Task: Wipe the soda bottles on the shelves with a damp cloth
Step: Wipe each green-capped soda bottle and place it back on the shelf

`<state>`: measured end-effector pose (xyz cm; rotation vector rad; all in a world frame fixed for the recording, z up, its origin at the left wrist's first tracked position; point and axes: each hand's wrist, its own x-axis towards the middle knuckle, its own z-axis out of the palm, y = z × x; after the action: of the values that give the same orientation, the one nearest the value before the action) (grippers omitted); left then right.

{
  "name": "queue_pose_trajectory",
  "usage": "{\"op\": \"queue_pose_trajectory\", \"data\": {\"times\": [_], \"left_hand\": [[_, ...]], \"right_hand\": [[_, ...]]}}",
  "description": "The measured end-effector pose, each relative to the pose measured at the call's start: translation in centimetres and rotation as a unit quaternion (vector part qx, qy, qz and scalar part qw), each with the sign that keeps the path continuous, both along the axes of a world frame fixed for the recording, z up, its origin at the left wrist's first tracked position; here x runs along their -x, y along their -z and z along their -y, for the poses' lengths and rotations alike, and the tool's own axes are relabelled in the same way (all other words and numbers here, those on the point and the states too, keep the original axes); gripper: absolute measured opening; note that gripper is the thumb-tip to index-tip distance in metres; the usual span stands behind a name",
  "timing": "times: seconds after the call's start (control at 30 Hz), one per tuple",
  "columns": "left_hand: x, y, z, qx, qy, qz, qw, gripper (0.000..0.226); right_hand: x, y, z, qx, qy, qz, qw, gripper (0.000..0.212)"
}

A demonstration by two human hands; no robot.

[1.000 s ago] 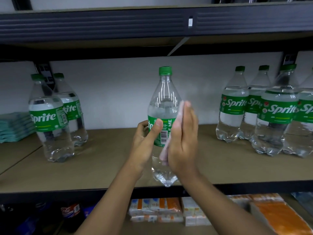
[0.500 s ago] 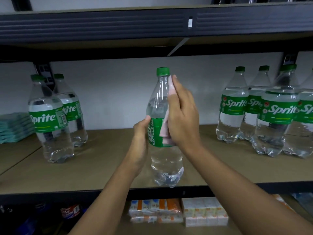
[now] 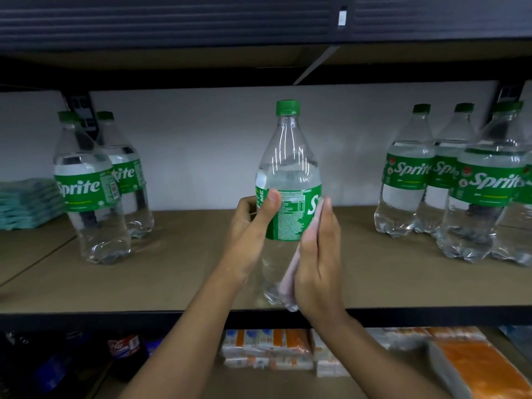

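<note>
- Slid down since half a second ago, from the neck of the bottle (image 3: 288, 156) to its lower half: right hand (image 3: 319, 266), with the cloth (image 3: 290, 272) under it.
- Turned as well in that time: label (image 3: 290, 214), now facing front with small print and a white "S" rather than the "RECYCLE ME" strip.
- Held upright at the front edge of the shelf (image 3: 172, 277), green cap (image 3: 288, 107) on top; cannot tell whether standing on the board or lifted just off it.
- Left hand (image 3: 253, 226) on the bottle's left side at label height, fingers curled round behind, thumb laid across the front of the label, gripping.
- Right hand on the bottle's right side, fingers straight and close together, pressing the cloth flat against the clear plastic, fingertips up at the label's right edge.
- Pale pink cloth caught between palm and bottle, only a narrow strip showing, from the label down towards the base.
- Left of the bottle, well apart: two bottles (image 3: 86, 191) of the same kind on the shelf, one behind the other.
- Further left: low teal stack (image 3: 28, 203), too blurred to name.
- Right of the bottle, well apart: cluster of bottles (image 3: 408, 180), packed close together.
- Below the bottle, on the lower shelf: white and orange packs (image 3: 267, 349); down to the left, a dark cola bottle (image 3: 126, 347); down to the right, a large orange pack (image 3: 475, 367).
</note>
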<state>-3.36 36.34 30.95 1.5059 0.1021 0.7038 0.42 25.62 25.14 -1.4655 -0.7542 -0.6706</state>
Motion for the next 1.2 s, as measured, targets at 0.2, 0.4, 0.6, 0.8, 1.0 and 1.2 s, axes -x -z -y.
{"op": "queue_pose_trajectory", "data": {"times": [0.2, 0.4, 0.6, 0.8, 1.0, 1.2], "left_hand": [[0.5, 0.0, -0.6, -0.03, 0.019, -0.012, 0.999, 0.093], [0.8, 0.0, 0.0, -0.016, 0.0, -0.004, 1.0, 0.072], [0.8, -0.4, -0.3, -0.014, -0.016, -0.029, 0.999, 0.083], [0.9, -1.8, -0.1, -0.017, 0.043, -0.046, 0.998, 0.063], [0.3, -1.3, -0.5, -0.075, 0.025, -0.063, 0.995, 0.088], [0.6, -1.1, -0.3, -0.063, -0.014, -0.044, 0.997, 0.074]], "right_hand": [[-1.2, -10.0, -0.4, -0.002, -0.006, 0.004, 1.0, 0.044], [-0.6, -4.9, -0.3, 0.004, 0.04, 0.061, 0.997, 0.05], [0.2, 1.7, 0.7, 0.053, 0.005, 0.014, 0.999, 0.054], [-1.4, -6.0, -0.3, 0.021, -0.007, 0.009, 1.0, 0.048], [-1.9, -9.7, -0.9, 0.004, 0.004, 0.033, 0.999, 0.045], [-0.7, 0.9, -0.8, 0.028, 0.017, 0.014, 0.999, 0.056]]}}
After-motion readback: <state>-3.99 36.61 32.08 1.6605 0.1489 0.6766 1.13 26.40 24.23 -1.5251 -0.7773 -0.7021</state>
